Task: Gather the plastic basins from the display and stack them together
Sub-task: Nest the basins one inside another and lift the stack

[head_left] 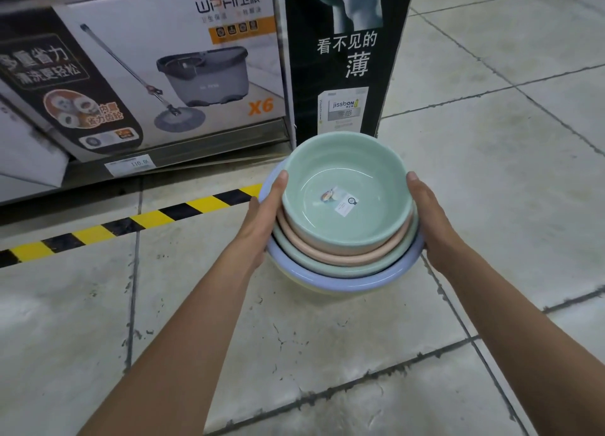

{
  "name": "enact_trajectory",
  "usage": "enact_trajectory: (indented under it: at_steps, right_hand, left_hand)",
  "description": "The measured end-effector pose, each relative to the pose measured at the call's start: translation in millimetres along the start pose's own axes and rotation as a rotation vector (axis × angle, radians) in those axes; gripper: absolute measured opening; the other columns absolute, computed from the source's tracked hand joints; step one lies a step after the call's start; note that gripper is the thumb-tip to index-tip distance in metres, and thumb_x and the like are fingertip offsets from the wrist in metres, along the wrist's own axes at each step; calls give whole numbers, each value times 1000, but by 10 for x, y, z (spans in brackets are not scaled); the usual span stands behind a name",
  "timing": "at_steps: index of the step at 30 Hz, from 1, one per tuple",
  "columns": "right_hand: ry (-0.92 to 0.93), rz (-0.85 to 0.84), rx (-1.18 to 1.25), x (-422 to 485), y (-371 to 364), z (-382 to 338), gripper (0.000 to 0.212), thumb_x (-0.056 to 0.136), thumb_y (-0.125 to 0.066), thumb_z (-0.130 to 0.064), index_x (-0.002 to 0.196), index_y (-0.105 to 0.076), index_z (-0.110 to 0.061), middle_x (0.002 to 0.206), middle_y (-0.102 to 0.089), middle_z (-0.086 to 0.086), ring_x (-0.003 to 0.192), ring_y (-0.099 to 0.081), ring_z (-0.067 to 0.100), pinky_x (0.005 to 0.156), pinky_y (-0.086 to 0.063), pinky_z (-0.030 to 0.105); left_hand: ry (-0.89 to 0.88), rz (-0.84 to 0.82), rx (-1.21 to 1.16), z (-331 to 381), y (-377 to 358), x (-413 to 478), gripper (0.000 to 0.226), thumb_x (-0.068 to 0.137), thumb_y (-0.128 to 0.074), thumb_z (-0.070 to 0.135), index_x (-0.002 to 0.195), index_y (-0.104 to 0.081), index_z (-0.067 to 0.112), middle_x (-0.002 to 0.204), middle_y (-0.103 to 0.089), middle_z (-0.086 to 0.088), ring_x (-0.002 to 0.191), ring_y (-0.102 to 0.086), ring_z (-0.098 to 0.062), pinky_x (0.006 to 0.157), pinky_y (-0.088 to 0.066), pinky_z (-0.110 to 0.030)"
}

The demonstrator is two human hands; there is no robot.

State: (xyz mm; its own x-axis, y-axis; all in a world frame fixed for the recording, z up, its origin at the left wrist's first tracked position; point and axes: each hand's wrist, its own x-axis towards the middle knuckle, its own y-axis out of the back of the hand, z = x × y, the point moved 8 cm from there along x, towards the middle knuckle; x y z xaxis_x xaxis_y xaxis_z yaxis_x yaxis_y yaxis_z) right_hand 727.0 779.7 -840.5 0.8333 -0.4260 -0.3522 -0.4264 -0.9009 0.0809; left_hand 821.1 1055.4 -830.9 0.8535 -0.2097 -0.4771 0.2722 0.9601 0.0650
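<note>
Nested basin stack [343, 258] sits low over the tiled floor [491, 173] by the shelf, left hand [262, 219] and right hand [432, 219] clamping opposite sides, fingers hidden behind; probably light, stiff, slick plastic, so I'd grip under the rims.

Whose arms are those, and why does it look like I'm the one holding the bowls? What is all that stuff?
There is no machine here. A person wears a camera on the head, looking down, so you see their arms as if they were yours. The left hand and the right hand press on opposite sides of a stack of plastic basins nested one inside another: a green basin on top, then pink, green, blue and a pale yellow one at the bottom. A small label lies inside the top one. Below is a tiled floor with yellow-and-black tape. Behind stands a mop bucket box.
</note>
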Motion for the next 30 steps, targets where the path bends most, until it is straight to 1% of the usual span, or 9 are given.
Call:
enact_trajectory:
  at_steps: [4,8,9,11,13,17,22,27,30]
  right_hand:
    - [-22,-8,-5,-66,20,60,86,63,-58,-93,137,-53,-50,142,-58,-17,133,-53,12,115,-35,47]
    - [36,-22,-26,-434,-200,-123,67,73,-55,-85,128,-62,-46,127,-68,-18,123,-61,11,113,-40,45]
    - [53,-42,-33,-526,-324,-202,64,75,-54,-83,127,-62,-46,126,-68,-19,121,-61,9,112,-40,45]
    - [96,-89,-39,-684,-652,-397,58,79,-54,-79,127,-61,-48,124,-68,-20,118,-63,7,110,-43,42]
    - [151,-152,-62,-855,-1111,-626,49,85,-54,-73,126,-61,-49,121,-70,-20,114,-65,5,106,-47,38]
    - [209,-236,-58,-1305,-2183,-975,31,90,-58,-61,117,-66,-47,112,-73,-21,106,-67,2,101,-50,35]
    - [241,-409,-91,-2081,-3747,-1223,38,87,-58,-64,115,-69,-41,113,-73,-20,109,-66,3,105,-47,38]
    - [269,-540,-132,-2797,-5239,-1437,60,73,-59,-73,116,-72,-34,115,-74,-16,112,-66,7,109,-45,41]
    - [315,-610,-170,-3260,-6004,-1602,52,81,-57,-67,112,-74,-27,112,-75,-13,111,-67,9,107,-46,39]
  left_hand:
    - [-30,11,-9,24,49,-91,72,70,-61,79,114,-73,24,104,-78,2,97,-74,-16,92,-56,-39]
    - [89,64,48,-98,391,-302,114,42,-59,98,129,-61,24,116,-73,3,103,-71,-19,92,-55,-43]
    - [102,67,57,-76,523,-401,114,42,-58,99,128,-60,25,115,-73,4,103,-71,-18,89,-56,-42]
    - [56,90,60,30,871,-604,86,62,-55,90,119,-67,27,107,-76,5,98,-71,-15,78,-54,-35]
    - [21,138,42,107,1336,-844,61,82,-49,76,109,-72,27,99,-78,7,95,-70,-14,69,-50,-31]
    - [-45,264,16,194,2467,-1505,52,90,-40,69,98,-73,29,76,-77,17,83,-67,-6,64,-47,-28]
    - [-53,457,-82,140,3969,-2476,48,89,-44,70,86,-70,30,60,-72,18,80,-64,-8,65,-46,-29]
    - [-54,582,-242,-90,5392,-3307,64,66,-63,83,96,-80,28,92,-80,3,91,-75,-19,93,-53,-41]
    - [-78,688,-241,-95,6119,-3804,56,79,-58,73,95,-76,22,81,-79,6,69,-74,-8,66,-49,-31]
